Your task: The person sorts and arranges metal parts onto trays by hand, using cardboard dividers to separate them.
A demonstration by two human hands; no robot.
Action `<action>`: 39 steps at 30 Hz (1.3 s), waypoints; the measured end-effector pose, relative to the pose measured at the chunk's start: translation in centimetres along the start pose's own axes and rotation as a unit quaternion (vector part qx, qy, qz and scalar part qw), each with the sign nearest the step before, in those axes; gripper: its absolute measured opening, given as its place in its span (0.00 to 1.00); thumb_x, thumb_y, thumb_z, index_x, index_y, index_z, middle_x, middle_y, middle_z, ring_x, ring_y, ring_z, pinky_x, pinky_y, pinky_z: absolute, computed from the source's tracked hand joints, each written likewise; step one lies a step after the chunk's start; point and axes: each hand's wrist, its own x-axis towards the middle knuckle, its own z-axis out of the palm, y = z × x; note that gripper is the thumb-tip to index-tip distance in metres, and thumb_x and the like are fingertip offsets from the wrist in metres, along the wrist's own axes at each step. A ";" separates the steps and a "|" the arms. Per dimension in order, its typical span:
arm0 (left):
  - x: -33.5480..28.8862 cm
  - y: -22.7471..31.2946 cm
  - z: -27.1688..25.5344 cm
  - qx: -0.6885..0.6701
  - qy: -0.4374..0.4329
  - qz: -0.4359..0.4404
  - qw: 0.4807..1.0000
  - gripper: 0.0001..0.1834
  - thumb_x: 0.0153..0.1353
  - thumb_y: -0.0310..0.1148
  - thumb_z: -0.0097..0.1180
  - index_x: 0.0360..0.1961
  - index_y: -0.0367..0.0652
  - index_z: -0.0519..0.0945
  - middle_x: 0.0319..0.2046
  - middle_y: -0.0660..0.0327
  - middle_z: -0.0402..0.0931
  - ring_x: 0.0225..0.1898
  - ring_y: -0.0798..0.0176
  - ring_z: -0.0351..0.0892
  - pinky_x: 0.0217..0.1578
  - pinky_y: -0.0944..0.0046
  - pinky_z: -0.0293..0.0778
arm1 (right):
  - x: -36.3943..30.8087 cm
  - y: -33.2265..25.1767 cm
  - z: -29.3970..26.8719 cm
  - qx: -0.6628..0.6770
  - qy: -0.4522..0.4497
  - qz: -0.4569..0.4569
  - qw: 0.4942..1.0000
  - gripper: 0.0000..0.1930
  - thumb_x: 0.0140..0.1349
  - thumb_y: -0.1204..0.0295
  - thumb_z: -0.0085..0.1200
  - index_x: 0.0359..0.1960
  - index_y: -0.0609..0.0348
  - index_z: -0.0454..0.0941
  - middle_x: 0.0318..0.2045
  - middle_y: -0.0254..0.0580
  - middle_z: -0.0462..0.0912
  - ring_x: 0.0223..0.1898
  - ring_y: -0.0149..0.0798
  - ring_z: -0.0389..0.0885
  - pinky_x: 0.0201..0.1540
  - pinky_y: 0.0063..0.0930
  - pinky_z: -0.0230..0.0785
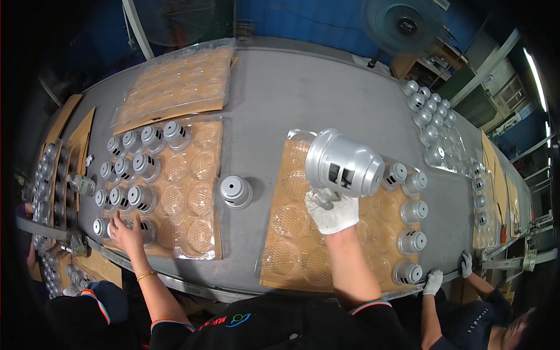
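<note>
My gloved right hand point(332, 211) grips a large silver cup-shaped housing point(344, 163) from below. It is raised above the right tray and tilted, its narrow end to the right, with dark rectangular marks on its side. My bare left hand point(125, 231), a bracelet at its wrist, is at the front row of the left tray point(211, 230). Its fingers are spread and curved among the silver housings point(142, 199); the hand hides part of that row, so contact is unclear. Between the two trays, a lone silver housing point(236, 192) stands upright on the table.
The right clear tray point(286, 256) on cardboard has several housings along its right side. Empty stacked trays point(175, 81) lie at the back left. More filled trays point(434, 119) sit far right. A co-worker's gloved hand point(433, 282) rests at the table's front edge; a fan point(405, 26) stands behind.
</note>
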 end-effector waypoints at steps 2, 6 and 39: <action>-0.3 -0.5 1.3 -0.009 -0.049 -0.048 0.998 0.33 0.47 0.43 0.60 0.54 0.41 0.66 0.52 0.49 0.65 0.55 0.49 0.62 0.53 0.53 0.58 | 0.5 -0.8 -1.4 0.021 0.031 -0.001 0.999 0.13 0.65 0.65 0.35 0.23 0.53 0.66 0.13 0.26 0.59 0.12 0.20 0.55 0.10 0.10 0.51; 0.5 -5.7 5.8 -0.229 -0.188 -0.095 0.950 0.34 0.48 0.45 0.59 0.55 0.44 0.65 0.53 0.44 0.63 0.51 0.43 0.66 0.51 0.54 0.63 | 1.3 -0.9 -2.3 0.041 0.078 0.016 0.996 0.12 0.66 0.68 0.34 0.25 0.54 0.66 0.15 0.26 0.60 0.13 0.20 0.55 0.13 0.11 0.52; -3.4 15.7 -8.5 -0.661 -0.083 0.267 0.696 0.42 0.34 0.29 0.69 0.53 0.44 0.60 0.54 0.51 0.57 0.55 0.54 0.62 0.54 0.56 0.62 | 4.3 4.0 -6.6 -0.361 0.225 -0.077 0.901 0.19 0.64 0.66 0.41 0.55 0.61 0.63 0.51 0.45 0.71 0.46 0.36 0.73 0.49 0.22 0.66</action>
